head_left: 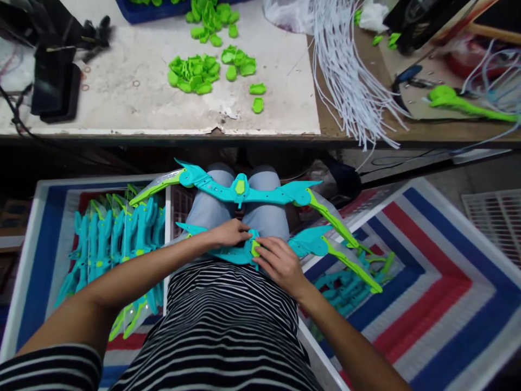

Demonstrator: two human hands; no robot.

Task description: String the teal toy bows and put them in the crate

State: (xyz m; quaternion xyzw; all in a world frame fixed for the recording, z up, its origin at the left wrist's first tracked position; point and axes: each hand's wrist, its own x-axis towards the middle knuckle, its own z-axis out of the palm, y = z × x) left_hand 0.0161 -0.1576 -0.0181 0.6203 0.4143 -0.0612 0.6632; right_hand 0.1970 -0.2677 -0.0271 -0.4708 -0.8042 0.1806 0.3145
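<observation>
On my feed, the near bow (234, 255) lies across the wearer's lap, close against the striped shirt (228, 304), probably so the legs bear its weight and the fingers stay free for small work. The right hand (280, 266) is drawn in narrow, thumb and fingers holding the bow's middle around its green cap (255, 248). The left hand (231, 232) has its fingertips bent onto the top of that same middle; from up here I can't tell whether they pinch or merely steady it.

Just beyond the near bow, the far bow (264, 196) spans the thighs (264, 214), which seem to serve as a handy shelf. To the near bow's left, the left crate (35, 260) has teal bows (97, 244) packed side by side, perhaps to save room. To its right, the right crate (448, 320) has more, looser and partly hidden.

Farthest beyond it is the table (122, 108), with a scuffed pale top, bearing heaped green pieces (193, 73), small and angular, and a sheaf of thin white cords (345, 70). The bows look like smooth moulded plastic: teal bodies with swept points, curved lime limbs, glossy clear film (166, 178).
</observation>
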